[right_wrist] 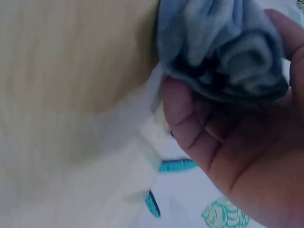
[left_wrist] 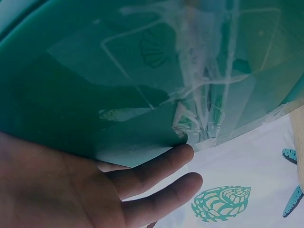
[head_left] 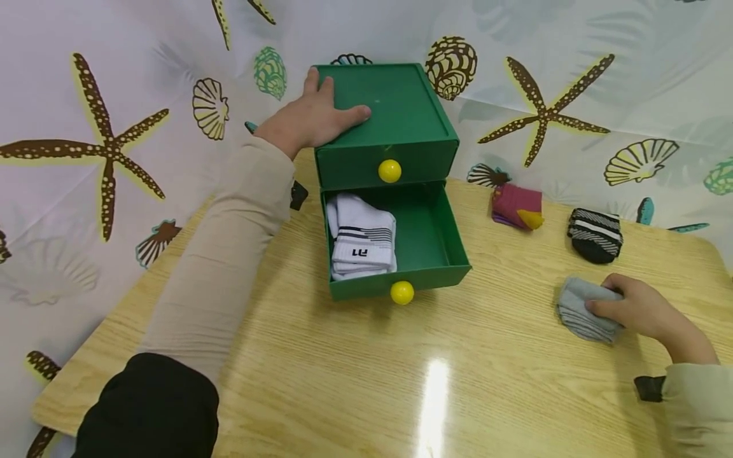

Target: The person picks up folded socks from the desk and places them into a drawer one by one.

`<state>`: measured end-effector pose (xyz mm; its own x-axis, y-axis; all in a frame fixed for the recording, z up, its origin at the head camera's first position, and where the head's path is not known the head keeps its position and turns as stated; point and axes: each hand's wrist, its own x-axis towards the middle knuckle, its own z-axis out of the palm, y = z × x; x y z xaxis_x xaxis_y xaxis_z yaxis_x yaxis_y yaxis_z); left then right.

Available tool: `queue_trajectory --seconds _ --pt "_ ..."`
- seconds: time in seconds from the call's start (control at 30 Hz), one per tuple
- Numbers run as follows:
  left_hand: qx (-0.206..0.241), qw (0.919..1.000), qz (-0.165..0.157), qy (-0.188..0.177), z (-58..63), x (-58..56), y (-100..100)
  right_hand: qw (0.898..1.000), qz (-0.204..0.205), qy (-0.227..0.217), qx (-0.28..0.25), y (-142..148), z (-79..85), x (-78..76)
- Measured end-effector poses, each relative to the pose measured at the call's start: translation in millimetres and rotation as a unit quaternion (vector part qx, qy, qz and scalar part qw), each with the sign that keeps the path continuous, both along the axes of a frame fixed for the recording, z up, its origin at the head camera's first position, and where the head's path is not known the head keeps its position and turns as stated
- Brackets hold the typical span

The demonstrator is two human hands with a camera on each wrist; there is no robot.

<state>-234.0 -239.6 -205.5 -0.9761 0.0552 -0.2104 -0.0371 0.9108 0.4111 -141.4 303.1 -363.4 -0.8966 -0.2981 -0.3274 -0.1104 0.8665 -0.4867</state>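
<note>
A green two-drawer box [head_left: 389,105] with yellow knobs stands at the back of the table. My left hand [head_left: 317,117] rests on its top left edge, fingers spread; in the left wrist view two fingers lie along the taped green side. The lower drawer [head_left: 426,235] is pulled out, and folded white socks [head_left: 363,238] with dark stripes lie in its left half. Over at the right, my right hand [head_left: 644,305] pinches a folded grey sock bundle [head_left: 586,308] between thumb and fingers. The right wrist view shows the bundle's rolled folds [right_wrist: 223,52] close up.
Behind the grey bundle lie a black-and-white striped sock bundle [head_left: 595,235] and a magenta sock bundle [head_left: 517,207] with a yellow patch. A white cloth [head_left: 372,32] printed with starfish and shells hangs behind the wooden table [head_left: 343,375].
</note>
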Motion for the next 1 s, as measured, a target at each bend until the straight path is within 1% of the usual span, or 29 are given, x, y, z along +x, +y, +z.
queue_trajectory --seconds 0.1,0.2,0.33,0.43,0.47,0.53,0.63,0.7,0.77,0.87,1.0 --pt "-0.001 1.0000 0.000 0.000 1.1 -0.3 0 0.999 -0.007 -0.012 -0.040 -12 -0.2 4.9" --pt "-0.003 1.0000 0.000 -0.003 1.3 -0.1 0 0.994 -0.024 -0.023 -0.101 -26 1.0 8.6" --pt "-0.003 1.0000 0.001 -0.006 0.5 0.6 0 0.979 -0.049 -0.041 -0.194 -45 7.4 11.6" --pt "-0.001 1.0000 0.002 -0.004 0.6 1.6 0 0.960 -0.050 -0.052 -0.269 -58 13.5 12.1" --pt "0.000 1.0000 0.002 -0.003 0.4 1.8 0 0.953 -0.047 -0.055 -0.295 -63 15.6 12.1" --pt "0.000 1.0000 0.003 -0.002 0.3 1.9 0 0.932 -0.039 -0.062 -0.355 -71 19.2 11.7" --pt "0.000 1.0000 0.002 -0.002 0.2 1.7 0 0.894 -0.035 -0.078 -0.439 -84 24.7 11.2" --pt "0.001 1.0000 0.002 -0.002 0.0 1.0 1 0.872 -0.033 -0.084 -0.481 -92 29.1 10.9" --pt "0.000 1.0000 0.001 -0.002 0.0 0.4 1 0.855 -0.031 -0.091 -0.510 -100 34.6 10.6" --pt "0.002 1.0000 0.001 -0.001 0.1 -0.4 0 0.833 -0.023 -0.097 -0.545 -113 44.5 10.2" --pt "0.006 1.0000 0.000 0.000 -0.2 -0.2 0 0.798 -0.014 -0.102 -0.594 -134 56.7 9.5"
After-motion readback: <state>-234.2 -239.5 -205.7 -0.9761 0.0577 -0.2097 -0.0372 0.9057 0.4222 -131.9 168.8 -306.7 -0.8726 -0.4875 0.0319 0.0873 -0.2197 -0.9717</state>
